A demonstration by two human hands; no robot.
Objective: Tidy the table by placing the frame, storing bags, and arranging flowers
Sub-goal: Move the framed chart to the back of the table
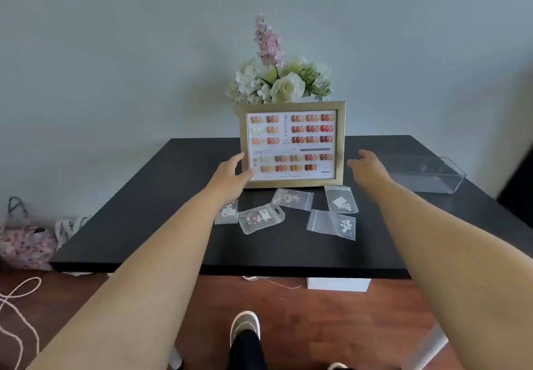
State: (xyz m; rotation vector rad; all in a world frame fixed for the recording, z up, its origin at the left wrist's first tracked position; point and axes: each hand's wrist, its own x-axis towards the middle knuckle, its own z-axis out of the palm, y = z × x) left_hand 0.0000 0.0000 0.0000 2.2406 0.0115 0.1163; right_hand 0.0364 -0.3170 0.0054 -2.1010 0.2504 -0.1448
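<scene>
A gold frame with a nail-colour chart stands upright near the middle of the black table. My left hand grips its lower left edge, thumb on the front. My right hand hovers open just right of the frame, not touching it. Behind the frame rises a bunch of white and pink flowers; what holds them is hidden. Several small clear bags of tiny decorations lie flat in front of the frame.
A clear plastic box sits at the table's right side. On the floor to the left lie a floral bag and a white cord. A white box sits under the table's front edge.
</scene>
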